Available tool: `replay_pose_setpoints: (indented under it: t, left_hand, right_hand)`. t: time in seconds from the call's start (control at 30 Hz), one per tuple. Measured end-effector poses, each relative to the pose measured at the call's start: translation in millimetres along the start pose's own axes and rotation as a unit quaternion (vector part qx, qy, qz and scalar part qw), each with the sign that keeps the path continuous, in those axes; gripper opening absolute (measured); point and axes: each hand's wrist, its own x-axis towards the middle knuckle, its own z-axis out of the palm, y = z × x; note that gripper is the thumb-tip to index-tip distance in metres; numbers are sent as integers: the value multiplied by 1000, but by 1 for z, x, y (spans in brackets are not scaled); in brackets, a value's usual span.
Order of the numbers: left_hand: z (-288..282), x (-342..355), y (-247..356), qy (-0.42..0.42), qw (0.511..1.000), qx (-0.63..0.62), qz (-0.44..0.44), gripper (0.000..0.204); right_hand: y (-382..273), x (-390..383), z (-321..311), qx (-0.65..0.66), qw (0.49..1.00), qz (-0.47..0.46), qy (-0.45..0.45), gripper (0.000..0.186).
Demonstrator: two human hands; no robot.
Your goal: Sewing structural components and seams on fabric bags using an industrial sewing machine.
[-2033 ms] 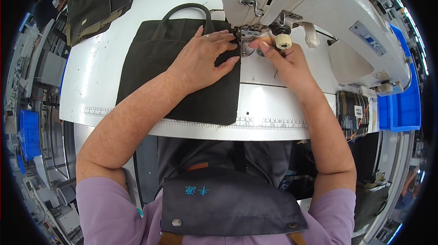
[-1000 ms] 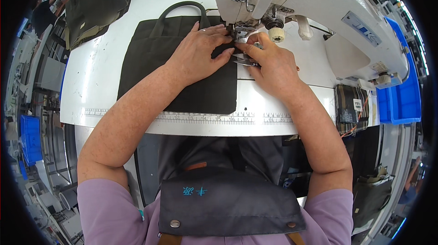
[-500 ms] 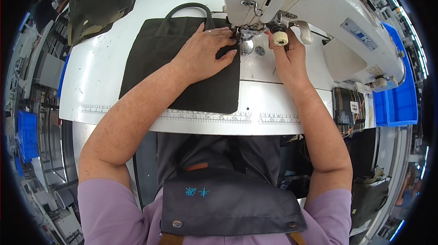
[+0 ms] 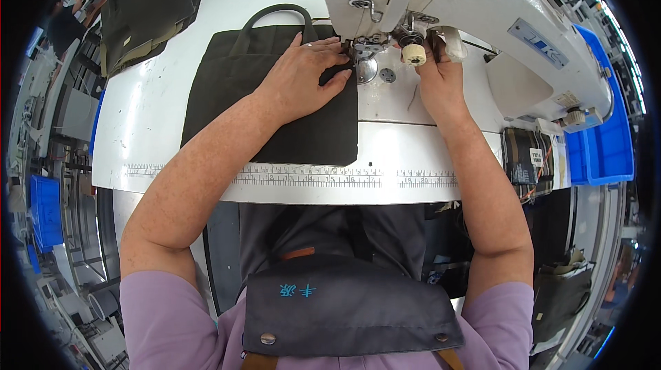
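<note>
My left hand (image 4: 299,77) lies with fingers spread on a dark olive fabric bag (image 4: 237,112), near its right edge beside the presser foot (image 4: 368,50) of a white sewing machine (image 4: 523,19). The bag's looped handle (image 4: 275,8) points away from me. My right hand (image 4: 441,77) is right of the needle area, behind the cream tension knob (image 4: 413,53), its fingers closed round something dark that is mostly hidden. A small round metal plate (image 4: 387,75) sits in the bed between my hands.
A pile of dark fabric pieces (image 4: 144,5) lies back left. At right are a plaid fabric bundle (image 4: 523,156) and a blue bin (image 4: 589,160) beside the white table (image 4: 138,143). Another blue bin (image 4: 47,212) stands left. A person (image 4: 69,26) is at the far left.
One second ago my right hand held metal snips at the bag's edge by the needle; it has since drawn right, behind the knob. My left hand stays on the bag.
</note>
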Motion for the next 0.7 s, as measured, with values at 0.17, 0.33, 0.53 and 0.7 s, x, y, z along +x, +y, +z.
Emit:
replay_pose_setpoints:
  t: [0.17, 0.33, 0.53, 0.7]
  left_hand:
    - [-3, -4, 7, -9, 1000, -3, 2, 29]
    - [-4, -7, 14, -15, 1000, -8, -13, 30]
    - [-3, -2, 9, -3, 1000, 0, -31, 29]
    - [-1, 1, 7, -20, 999, 15, -32, 31]
  right_hand:
    - [-9, -2, 1, 7, 1000, 24, 10, 32]
    - [-6, -1, 1, 17, 1000, -21, 12, 33]
    - [-3, -11, -2, -44, 995, 38, -84, 28]
    - [4, -13, -5, -99, 992, 12, -81, 24]
